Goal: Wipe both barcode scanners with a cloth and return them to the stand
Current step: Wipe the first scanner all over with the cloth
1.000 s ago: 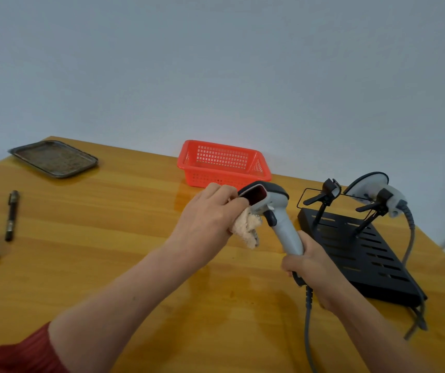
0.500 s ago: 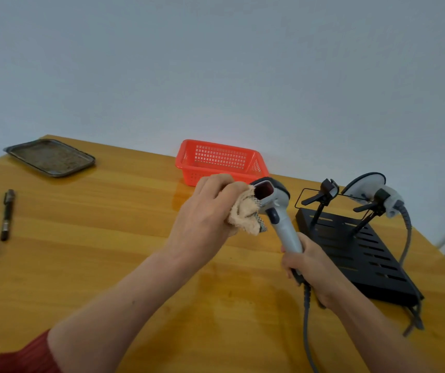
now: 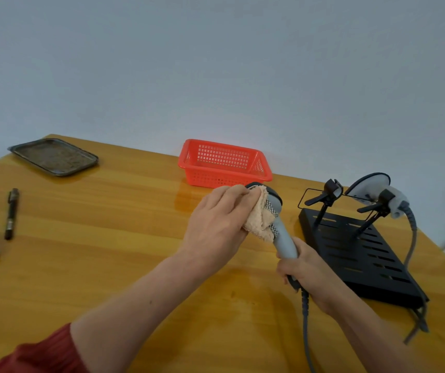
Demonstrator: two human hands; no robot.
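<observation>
Over the wooden bench (image 3: 108, 238), a person's right hand (image 3: 306, 275) curls its grip round the handle of a grey barcode scanner (image 3: 286, 239), whose long axis tilts up and away. The left hand (image 3: 216, 227) pinches a beige cloth (image 3: 259, 220) against the scanner's head. Just to the right, nearer the right hand, the black stand (image 3: 356, 254) has its left cradle (image 3: 329, 193) vacant. The second scanner (image 3: 372, 188) rests in the other.

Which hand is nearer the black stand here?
Right. The right hand, gripping the scanner handle, is just left of the stand; the left hand, pressing the cloth on the scanner head, is farther left.
</observation>
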